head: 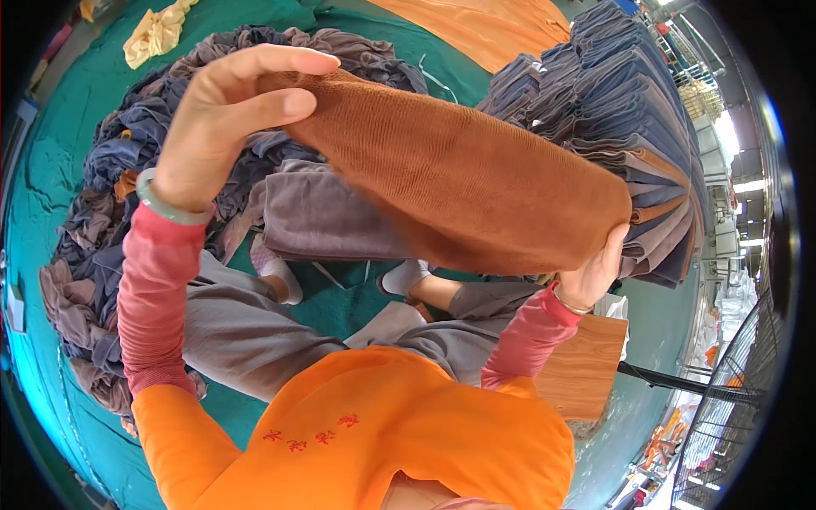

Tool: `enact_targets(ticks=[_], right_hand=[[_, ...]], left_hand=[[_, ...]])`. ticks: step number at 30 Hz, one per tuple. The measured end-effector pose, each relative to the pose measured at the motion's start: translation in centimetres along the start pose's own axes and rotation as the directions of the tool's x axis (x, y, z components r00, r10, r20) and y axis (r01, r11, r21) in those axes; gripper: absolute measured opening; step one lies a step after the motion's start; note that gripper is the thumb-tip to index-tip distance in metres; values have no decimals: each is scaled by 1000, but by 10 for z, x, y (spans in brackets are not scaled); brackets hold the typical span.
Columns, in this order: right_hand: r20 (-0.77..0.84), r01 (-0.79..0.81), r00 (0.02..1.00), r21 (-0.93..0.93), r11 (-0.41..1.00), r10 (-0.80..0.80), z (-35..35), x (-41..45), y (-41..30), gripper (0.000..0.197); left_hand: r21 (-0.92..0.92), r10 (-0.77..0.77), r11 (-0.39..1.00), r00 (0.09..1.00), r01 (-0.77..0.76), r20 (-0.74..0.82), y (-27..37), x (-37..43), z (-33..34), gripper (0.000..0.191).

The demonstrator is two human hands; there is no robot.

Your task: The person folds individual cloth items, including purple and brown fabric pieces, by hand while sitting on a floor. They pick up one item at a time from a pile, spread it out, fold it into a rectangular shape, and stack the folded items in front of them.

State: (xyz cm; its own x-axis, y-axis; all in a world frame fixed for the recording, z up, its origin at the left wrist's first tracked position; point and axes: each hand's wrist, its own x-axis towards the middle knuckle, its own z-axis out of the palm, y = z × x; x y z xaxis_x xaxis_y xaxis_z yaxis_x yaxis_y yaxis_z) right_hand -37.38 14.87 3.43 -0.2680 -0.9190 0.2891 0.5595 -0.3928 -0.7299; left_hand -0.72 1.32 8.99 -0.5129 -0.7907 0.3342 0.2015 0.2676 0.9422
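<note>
A brown ribbed towel-like cloth (459, 178) is stretched between my two hands, folded lengthwise and raised before me. My left hand (223, 115) pinches its upper left corner between thumb and fingers. At the lower right end, my right hand (593, 274) grips the cloth, its fingers partly hidden behind it. Below and behind the brown cloth lies a folded grey-mauve cloth (319, 217), partly covered from view. A jade-coloured bangle circles my left wrist.
A large heap of crumpled grey and mauve cloths (134, 153) curves around the left. Tall stacks of folded cloths (612, 83) stand at the right. An orange sheet (472, 25), a yellow cloth (153, 32), a wooden board (583, 366) and a wire fan guard (727, 395) are around me.
</note>
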Motion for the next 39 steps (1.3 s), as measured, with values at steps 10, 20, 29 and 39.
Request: enact_targets(ticks=[10, 20, 29, 39], right_hand=[[-142, 205, 952, -366, 908, -272, 16, 44, 22, 12], [-30, 117, 993, 36, 992, -116, -8, 103, 48, 18], [242, -207, 929, -290, 935, 281, -45, -28, 50, 30], [-131, -453, 891, -180, 873, 435, -64, -8, 145, 34]], left_hand=[[514, 48, 858, 994, 8, -96, 6, 12, -22, 35], [596, 216, 803, 941, -19, -261, 18, 8, -23, 10], [579, -213, 815, 941, 22, 264, 9, -84, -28, 19], [288, -515, 801, 849, 526, -117, -127, -67, -62, 24]])
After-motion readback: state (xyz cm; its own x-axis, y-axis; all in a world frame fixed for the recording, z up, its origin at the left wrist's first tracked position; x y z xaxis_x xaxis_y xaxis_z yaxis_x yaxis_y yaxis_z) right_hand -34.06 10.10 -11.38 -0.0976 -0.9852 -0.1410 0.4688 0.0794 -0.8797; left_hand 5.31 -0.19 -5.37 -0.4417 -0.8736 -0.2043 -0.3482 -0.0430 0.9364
